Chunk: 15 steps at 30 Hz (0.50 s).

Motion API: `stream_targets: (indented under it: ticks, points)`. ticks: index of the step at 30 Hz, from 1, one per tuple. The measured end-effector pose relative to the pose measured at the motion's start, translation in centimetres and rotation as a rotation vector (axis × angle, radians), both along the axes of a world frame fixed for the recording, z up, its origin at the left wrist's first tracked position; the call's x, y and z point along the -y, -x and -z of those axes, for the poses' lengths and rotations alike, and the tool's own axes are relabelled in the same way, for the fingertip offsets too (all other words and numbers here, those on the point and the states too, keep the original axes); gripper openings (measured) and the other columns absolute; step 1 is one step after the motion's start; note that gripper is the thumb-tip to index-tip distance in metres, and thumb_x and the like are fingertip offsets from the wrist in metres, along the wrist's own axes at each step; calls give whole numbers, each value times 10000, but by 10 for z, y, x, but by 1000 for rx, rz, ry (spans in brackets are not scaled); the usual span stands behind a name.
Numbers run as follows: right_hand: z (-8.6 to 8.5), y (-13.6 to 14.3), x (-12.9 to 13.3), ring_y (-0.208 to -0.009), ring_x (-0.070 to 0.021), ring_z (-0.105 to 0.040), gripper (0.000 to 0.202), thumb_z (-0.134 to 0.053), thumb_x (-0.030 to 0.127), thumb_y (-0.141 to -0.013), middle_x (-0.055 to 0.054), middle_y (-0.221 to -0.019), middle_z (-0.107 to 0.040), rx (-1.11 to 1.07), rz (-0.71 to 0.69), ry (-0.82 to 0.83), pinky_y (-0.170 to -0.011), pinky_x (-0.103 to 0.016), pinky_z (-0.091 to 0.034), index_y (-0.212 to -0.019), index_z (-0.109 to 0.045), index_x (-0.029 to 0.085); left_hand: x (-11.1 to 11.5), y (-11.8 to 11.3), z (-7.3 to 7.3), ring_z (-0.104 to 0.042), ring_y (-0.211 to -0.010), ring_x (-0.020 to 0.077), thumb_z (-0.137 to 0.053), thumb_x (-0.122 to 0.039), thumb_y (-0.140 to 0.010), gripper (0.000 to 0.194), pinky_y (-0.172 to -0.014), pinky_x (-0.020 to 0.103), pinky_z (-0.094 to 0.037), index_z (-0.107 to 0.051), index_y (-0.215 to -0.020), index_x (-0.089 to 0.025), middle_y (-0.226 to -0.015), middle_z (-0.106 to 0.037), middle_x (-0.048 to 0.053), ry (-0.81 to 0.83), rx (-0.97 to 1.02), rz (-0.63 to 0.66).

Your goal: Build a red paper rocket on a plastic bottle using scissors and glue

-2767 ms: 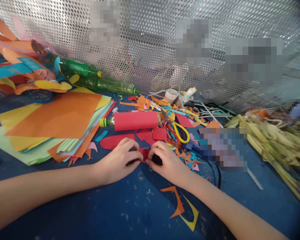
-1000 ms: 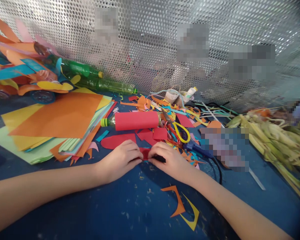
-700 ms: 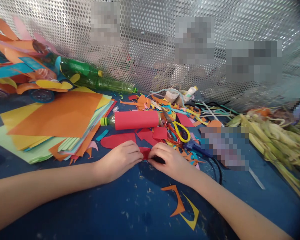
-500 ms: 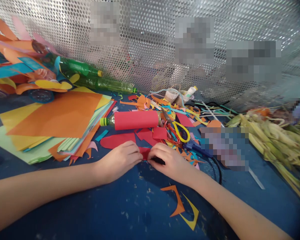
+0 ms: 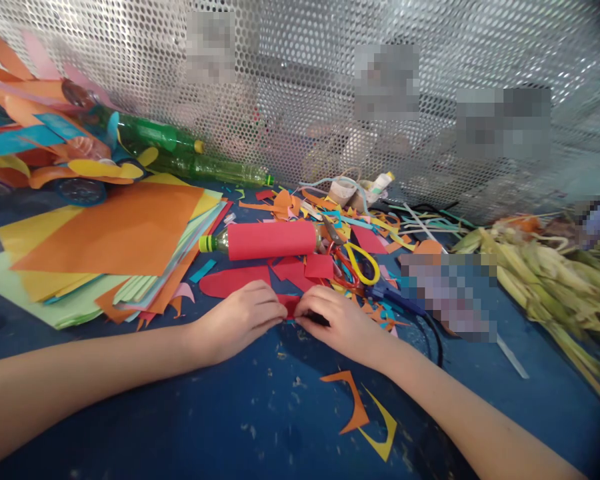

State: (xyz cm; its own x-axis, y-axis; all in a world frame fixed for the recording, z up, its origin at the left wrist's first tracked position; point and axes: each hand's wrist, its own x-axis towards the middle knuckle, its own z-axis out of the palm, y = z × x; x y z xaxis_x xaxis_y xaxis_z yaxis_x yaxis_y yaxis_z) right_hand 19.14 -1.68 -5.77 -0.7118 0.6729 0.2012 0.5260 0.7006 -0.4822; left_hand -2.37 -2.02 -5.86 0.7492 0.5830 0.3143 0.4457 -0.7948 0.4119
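Observation:
Between my two hands is a small red paper piece, its ends covered by my fingers. My left hand pinches its left end, and my right hand pinches the right end. Just beyond them lies a bottle wrapped in red paper, on its side with a yellow-green cap to the left. A rounded red paper shape rests in front of the bottle. Scissors with yellow and red handles are at the bottle's right end.
Stacked coloured paper lies at left, below green bottles and a paper-decorated model. Paper scraps lie in front. A glue gun and corn husks are at right. Behind stands a perforated metal sheet.

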Motion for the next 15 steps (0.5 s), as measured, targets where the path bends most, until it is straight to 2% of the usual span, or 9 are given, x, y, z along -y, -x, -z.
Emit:
stream_targets:
  ticks: [5, 15]
  points:
    - [-2, 0, 0, -856, -146, -531, 98, -503, 134, -848, -28, -877, -584, -17, -50, 24, -787, -303, -445, -888, -573, 190, -1, 0, 1, -500, -831, 172, -398, -186, -905, 229, -761, 295, -418, -624, -891, -150, -834, -589, 64, 23, -6, -27]
    - [3, 0, -1, -841, -143, -535, 92, -513, 170, -851, -36, -876, -582, -39, -8, 14, -766, -290, -444, -888, -597, 177, 0, 1, 3, -500, -844, 170, -440, -206, -888, 193, -777, 294, -421, -627, -884, -154, -839, -575, 56, 44, -1, -62]
